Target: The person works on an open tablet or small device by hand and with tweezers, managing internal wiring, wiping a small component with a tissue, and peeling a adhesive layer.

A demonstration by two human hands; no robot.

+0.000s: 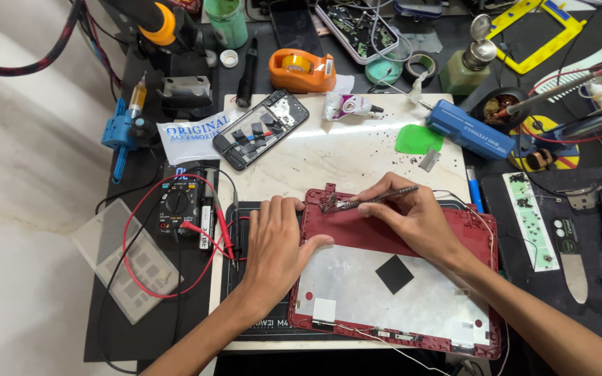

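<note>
A red laptop lid shell lies inside-up on the white work board, with a silvery foil liner and a small black square patch on it. My left hand rests flat on the shell's left edge, thumb laid over the red rim. My right hand grips a thin dark metal tool, held nearly level, its tip at the hinge bracket in the shell's top left corner.
An opened phone lies on the board's far left. A black multimeter with red leads sits left of my left hand. An orange tape dispenser, blue case, green pick and several tools crowd the back and right.
</note>
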